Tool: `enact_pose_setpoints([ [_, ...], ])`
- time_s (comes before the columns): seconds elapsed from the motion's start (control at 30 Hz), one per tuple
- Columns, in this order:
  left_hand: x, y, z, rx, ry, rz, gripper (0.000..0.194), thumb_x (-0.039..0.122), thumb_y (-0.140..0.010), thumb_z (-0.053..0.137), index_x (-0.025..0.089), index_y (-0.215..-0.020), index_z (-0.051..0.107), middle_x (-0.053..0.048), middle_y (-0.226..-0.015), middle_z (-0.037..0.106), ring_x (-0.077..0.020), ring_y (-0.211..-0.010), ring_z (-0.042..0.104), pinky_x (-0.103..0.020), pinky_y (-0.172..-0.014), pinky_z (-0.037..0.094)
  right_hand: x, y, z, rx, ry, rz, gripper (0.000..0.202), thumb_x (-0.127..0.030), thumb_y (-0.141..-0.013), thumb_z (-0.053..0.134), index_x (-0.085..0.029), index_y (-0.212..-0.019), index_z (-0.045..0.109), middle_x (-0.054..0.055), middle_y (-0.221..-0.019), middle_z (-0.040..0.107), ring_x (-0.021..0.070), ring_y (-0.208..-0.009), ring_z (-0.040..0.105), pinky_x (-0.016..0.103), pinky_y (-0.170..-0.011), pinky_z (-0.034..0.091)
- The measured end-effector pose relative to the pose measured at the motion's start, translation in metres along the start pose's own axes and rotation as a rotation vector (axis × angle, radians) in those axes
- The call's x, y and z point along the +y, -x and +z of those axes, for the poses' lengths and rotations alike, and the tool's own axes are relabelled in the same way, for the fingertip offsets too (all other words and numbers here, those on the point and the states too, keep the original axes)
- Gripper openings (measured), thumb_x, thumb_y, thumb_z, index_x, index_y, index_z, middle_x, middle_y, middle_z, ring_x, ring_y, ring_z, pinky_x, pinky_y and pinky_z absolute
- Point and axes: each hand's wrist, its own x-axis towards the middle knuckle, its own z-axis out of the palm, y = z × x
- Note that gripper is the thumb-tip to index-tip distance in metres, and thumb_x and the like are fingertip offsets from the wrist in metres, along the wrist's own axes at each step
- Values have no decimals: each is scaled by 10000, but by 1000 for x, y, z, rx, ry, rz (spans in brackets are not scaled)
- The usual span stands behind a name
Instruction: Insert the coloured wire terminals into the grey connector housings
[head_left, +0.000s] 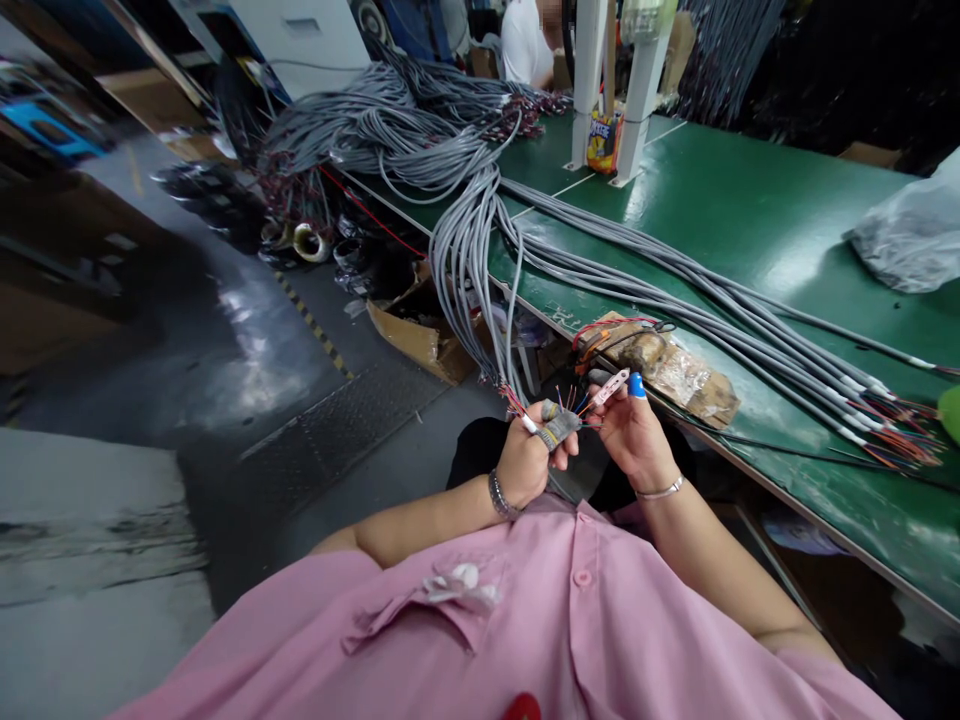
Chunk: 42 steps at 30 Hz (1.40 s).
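Note:
My left hand (529, 462) is closed round the end of a grey cable (530, 424), in front of my pink shirt. Knitted grey covers wrap some of its fingers. Thin coloured wires (570, 398) fan out from the cable end between both hands. In my right hand (631, 435) is a slim pale pink tool (611, 387), its kind unclear. That hand's fingers touch the wires, and a blue cover sits on one fingertip. More grey cables (474, 230) hang over the table edge towards my left hand.
Sorted grey cables (697, 290) with stripped coloured ends lie along the green table (757, 200). A taped cardboard block (660, 365) sits at the near edge. Behind are a large cable heap (367, 125), a snack bag (602, 142) by white posts, and another person (523, 45). An open carton (420, 325) stands below.

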Motion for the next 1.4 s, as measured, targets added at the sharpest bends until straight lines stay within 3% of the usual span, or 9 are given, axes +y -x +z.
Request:
enact_pose_setpoints([
  [0.17, 1, -1, 3, 11, -10, -11, 320, 447, -742, 692, 165, -697, 546, 22, -548, 609, -54, -343, 443, -193, -344, 262, -5, 1, 2, 39, 43, 9, 261, -429, -741, 765, -200, -791, 649, -17, -728, 647, 90, -585, 545, 209, -532, 488],
  [0.37, 0, -1, 0, -34, 13, -8, 317, 429, -748, 697, 163, -690, 534, 19, -544, 611, -55, -340, 438, -187, -339, 264, -8, 3, 0, 40, 136, -7, 300, -452, -741, 758, -186, -759, 620, -25, -660, 578, 89, -564, 503, 208, -505, 452],
  [0.53, 0, -1, 1, -45, 28, 7, 292, 398, -760, 695, 159, -696, 540, 18, -548, 616, -54, -341, 441, -181, -335, 268, 3, 2, 4, 144, 178, -210, 349, -474, -724, 766, -197, -689, 557, -61, -574, 487, 67, -486, 389, 198, -468, 382],
  [0.63, 0, -2, 2, -39, 40, 14, 285, 392, -761, 696, 158, -700, 546, 20, -545, 615, -53, -336, 437, -181, -334, 279, 8, -1, 4, 200, 231, -299, 396, -568, -777, 674, -198, -688, 567, -46, -577, 507, 71, -486, 395, 209, -464, 367],
  [0.83, -1, -2, 3, -50, 44, 24, 292, 392, -754, 701, 156, -689, 541, 19, -543, 615, -52, -340, 439, -180, -335, 283, 11, -7, 4, 110, 251, -139, 470, -673, -755, 616, -203, -741, 620, -1, -688, 614, 102, -512, 477, 265, -505, 418],
  [1.03, -2, -3, 1, -33, 44, 23, 289, 395, -767, 689, 159, -693, 538, 20, -540, 614, -53, -336, 435, -178, -329, 269, 11, -2, 5, 176, 447, -346, 515, -673, -836, 503, -202, -707, 667, 21, -641, 625, 125, -551, 498, 277, -549, 429],
  [1.27, -3, -3, 1, -48, 38, 23, 282, 387, -772, 687, 158, -698, 540, 18, -554, 619, -52, -343, 444, -176, -331, 277, 8, -9, 1, 94, 114, -129, 420, -621, -734, 687, -210, -820, 675, 7, -787, 696, 102, -557, 551, 239, -500, 468],
  [1.4, -4, -4, 2, -49, 3, 26, 297, 398, -772, 687, 157, -684, 538, 16, -555, 617, -51, -345, 448, -177, -335, 281, 8, -12, 0, 101, 12, -115, 349, -528, -708, 762, -203, -796, 672, -4, -764, 700, 103, -584, 586, 228, -532, 502],
])
